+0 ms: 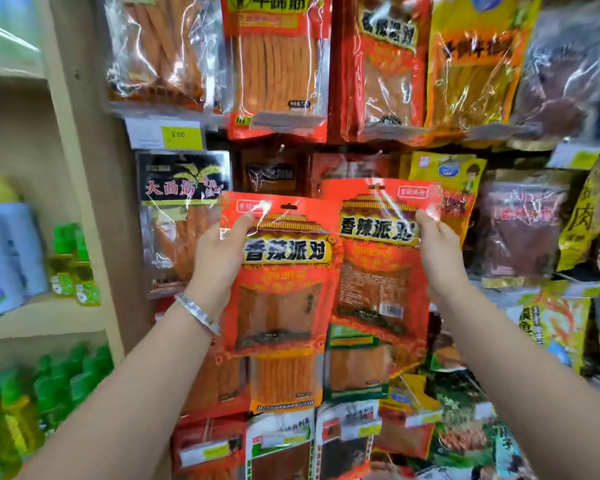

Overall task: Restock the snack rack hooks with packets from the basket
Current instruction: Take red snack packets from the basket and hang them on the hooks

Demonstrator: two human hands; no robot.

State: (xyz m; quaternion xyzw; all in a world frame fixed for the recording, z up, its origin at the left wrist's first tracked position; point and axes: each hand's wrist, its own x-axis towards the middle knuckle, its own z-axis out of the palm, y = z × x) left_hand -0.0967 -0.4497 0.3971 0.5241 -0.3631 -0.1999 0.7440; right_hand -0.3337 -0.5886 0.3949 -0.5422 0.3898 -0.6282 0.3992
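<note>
We see two red packets held up mid-frame, in front of the snack rack (378, 64).

- Left grip (219, 251): pinching the left red packet (284, 271) at its upper left edge, thumb on the front, fingers behind. There is a silver bracelet (198, 313) on that wrist.
- Right grip (437, 247): pinching the right red packet (374, 265) at its upper right edge, fingertips curled over the film.
- The packets are upright and side by side with their inner edges meeting. We cannot tell which one overlaps the other. The right one sits slightly higher in frame.
- The left packet's hang hole (289, 206) is visible at top centre. We cannot tell whether either packet is on a hook – the tops are blurred and glare covers them.

Around them:
- The upper half of the frame is a row of hung orange and red strip-snack packs.
- Centre left, just beside the left grip, is a black-topped packet (182, 188), with a yellow price tag (182, 136) above it.
- A yellow packet (444, 171) sits behind the right one, upper right of it.
- More packs hang below both hands.
- At the far left edge is a beige shelf unit (84, 202) holding green-capped bottles (73, 375) on the lower level and pale blue packs (11, 251) on the level above.
</note>
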